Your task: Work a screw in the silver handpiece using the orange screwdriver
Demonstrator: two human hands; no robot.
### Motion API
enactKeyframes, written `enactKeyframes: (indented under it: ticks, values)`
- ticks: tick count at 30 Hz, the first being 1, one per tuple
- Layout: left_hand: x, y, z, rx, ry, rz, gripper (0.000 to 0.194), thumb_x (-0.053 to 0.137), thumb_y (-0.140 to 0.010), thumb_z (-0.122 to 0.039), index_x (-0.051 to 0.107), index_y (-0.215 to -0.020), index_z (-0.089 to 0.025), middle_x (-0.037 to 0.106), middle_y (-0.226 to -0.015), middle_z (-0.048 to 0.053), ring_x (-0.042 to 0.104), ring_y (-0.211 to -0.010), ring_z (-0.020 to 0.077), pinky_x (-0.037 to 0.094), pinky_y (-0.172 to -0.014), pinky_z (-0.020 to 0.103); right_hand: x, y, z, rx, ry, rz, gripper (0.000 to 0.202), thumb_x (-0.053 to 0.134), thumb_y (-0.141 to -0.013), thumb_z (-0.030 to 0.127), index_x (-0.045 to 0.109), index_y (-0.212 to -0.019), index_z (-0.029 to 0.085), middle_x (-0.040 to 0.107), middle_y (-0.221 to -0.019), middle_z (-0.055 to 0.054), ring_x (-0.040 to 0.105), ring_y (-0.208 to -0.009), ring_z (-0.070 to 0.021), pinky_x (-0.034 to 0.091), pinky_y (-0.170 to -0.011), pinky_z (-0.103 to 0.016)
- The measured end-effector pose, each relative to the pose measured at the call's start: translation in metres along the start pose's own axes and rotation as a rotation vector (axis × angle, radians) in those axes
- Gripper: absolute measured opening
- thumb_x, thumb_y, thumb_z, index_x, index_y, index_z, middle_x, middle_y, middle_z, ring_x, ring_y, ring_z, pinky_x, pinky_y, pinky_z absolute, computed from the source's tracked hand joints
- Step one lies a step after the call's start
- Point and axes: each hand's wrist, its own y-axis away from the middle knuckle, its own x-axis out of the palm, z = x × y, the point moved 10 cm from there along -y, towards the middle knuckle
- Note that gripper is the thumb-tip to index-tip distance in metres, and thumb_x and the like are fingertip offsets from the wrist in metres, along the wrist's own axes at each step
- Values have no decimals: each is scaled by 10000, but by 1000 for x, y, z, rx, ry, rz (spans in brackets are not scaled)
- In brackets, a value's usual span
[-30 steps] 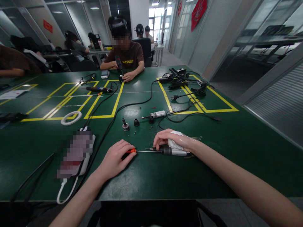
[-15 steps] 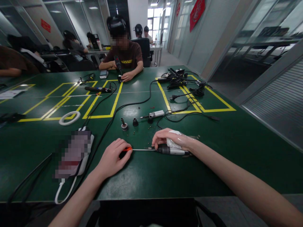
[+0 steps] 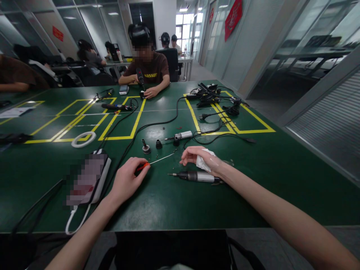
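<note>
My left hand is closed around the red and black handle of a screwdriver. The thin shaft points up and right, its tip close to some small screws. My right hand, fingers curled, has a crumpled white tissue tucked in its palm. Just below that hand lies a black and silver electric screwdriver, its bit pointing left; the wrist hides its right end. Ahead of my hands are a round metal part with a post, a black cone-shaped cap and a silver cylindrical part.
A phone-like device, blurred out, sits at the left on a white block with cables. Beyond it is a roll of white tape. Black cables and tools pile up at the back right. A person works across the green table.
The screwdriver's shaft has swung away from the electric screwdriver and up towards the small screws. My right fingers have come off the electric screwdriver's front end, which now shows fully.
</note>
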Motion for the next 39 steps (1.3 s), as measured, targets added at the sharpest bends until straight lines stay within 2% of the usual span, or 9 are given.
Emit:
enactKeyframes:
  ticks: [5,9,13,16,19,23,29,35,39]
  values:
    - [26,-20,-16,117,-258,116,144,606,-1032,-311,682,-966,-208,742,-913,61,684,-842,241,526,-721,334,1,1,1,-3,-7,11,371,819,-829,499,779,-793,131,718,-722,-48,691,-780,-192,532,-914,-368]
    - [44,-37,-26,161,-295,157,139,670,-992,-304,688,-896,-206,723,-868,70,660,-862,267,514,-739,353,2,0,-1,18,-10,8,383,837,-799,515,787,-778,136,730,-713,-52,702,-791,-200,535,-893,-355]
    - [51,-41,-46,223,-264,184,146,630,-1009,-307,707,-949,-199,727,-920,77,654,-886,260,520,-795,375,5,0,-2,30,-4,29,376,824,-801,510,786,-786,137,734,-693,-52,703,-778,-205,540,-916,-378]
    - [57,-32,-69,305,-102,261,122,634,-994,-294,711,-969,-202,729,-901,56,658,-858,237,523,-784,365,5,0,0,14,6,22,367,826,-799,503,780,-782,140,744,-710,-54,699,-756,-199,548,-890,-367]
    - [67,-25,-79,311,-9,324,68,699,-943,-262,711,-983,-209,752,-950,55,677,-892,247,532,-808,385,5,0,3,-5,21,6,371,826,-796,511,775,-770,144,747,-718,-54,692,-734,-193,551,-858,-352]
    - [78,-22,-78,284,68,358,52,718,-937,-197,710,-986,-210,763,-955,50,700,-900,244,545,-819,379,6,0,3,1,56,4,385,821,-797,521,763,-749,143,725,-673,-45,677,-686,-186,546,-799,-338]
    - [78,-23,-74,250,197,332,51,727,-945,-183,716,-993,-198,768,-928,48,708,-862,230,553,-809,362,10,2,-2,52,133,4,462,777,-833,568,674,-637,162,562,-485,20,573,-501,-142,544,-720,-324]
    - [77,-19,-74,197,259,289,87,684,-950,-163,720,-1019,-201,776,-945,47,714,-869,223,562,-806,346,12,2,-3,79,197,22,485,754,-828,614,667,-657,169,614,-524,-1,599,-544,-156,528,-706,-311]
    - [77,-18,-79,197,274,250,90,687,-909,-152,717,-986,-188,758,-901,42,698,-833,216,549,-775,332,16,2,1,60,243,56,487,726,-848,609,659,-650,169,565,-500,24,547,-510,-137,512,-682,-299]
